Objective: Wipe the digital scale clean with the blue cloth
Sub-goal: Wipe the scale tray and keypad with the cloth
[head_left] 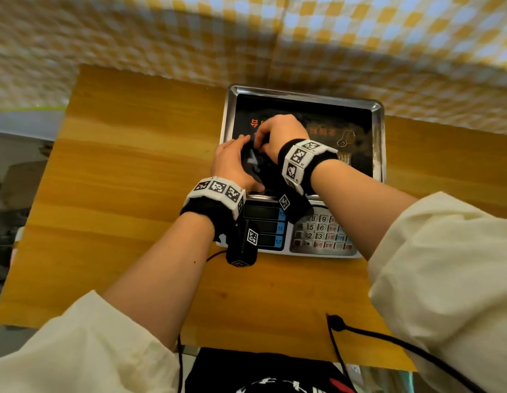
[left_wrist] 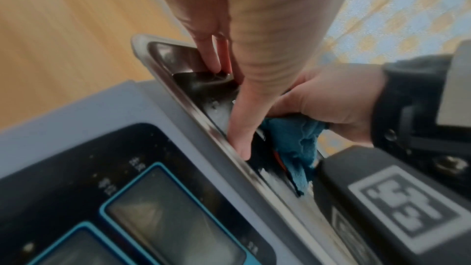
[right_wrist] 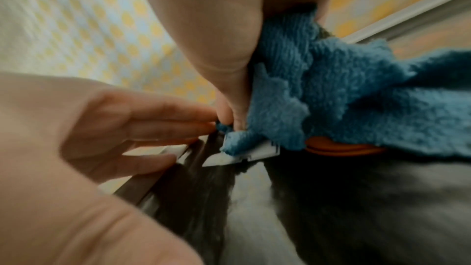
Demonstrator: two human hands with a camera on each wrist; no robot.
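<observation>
Your right hand point(head_left: 278, 134) is bunched around the blue cloth point(right_wrist: 331, 92), fingers curled tight w/ the cloth wadded in the palm and a loose flap hanging down onto the pan. Your left hand point(head_left: 232, 163) is right next to it, fingers fairly straight and close together; the fingertips point(right_wrist: 203, 120) meet the cloth's corner by your right thumb. From the left wrist cam, the thumb reaches down to the pan's near rim and two fingers poke down into the pan's corner. Can't tell if the left actually pinches the cloth or just touches it.

The digital scale point(head_left: 303, 228) sits on the wooden table point(head_left: 133, 165), both hands over the left part of its steel pan point(head_left: 378, 137), cloth down on the dark pan surface.

Hard to see: in the head cam the cloth is basically hidden btwn the hands. Wrist cams are blurry; whitish smears show on the pan near the rim, no idea what they are. Your wrist straps cover part of the display and keypad.
</observation>
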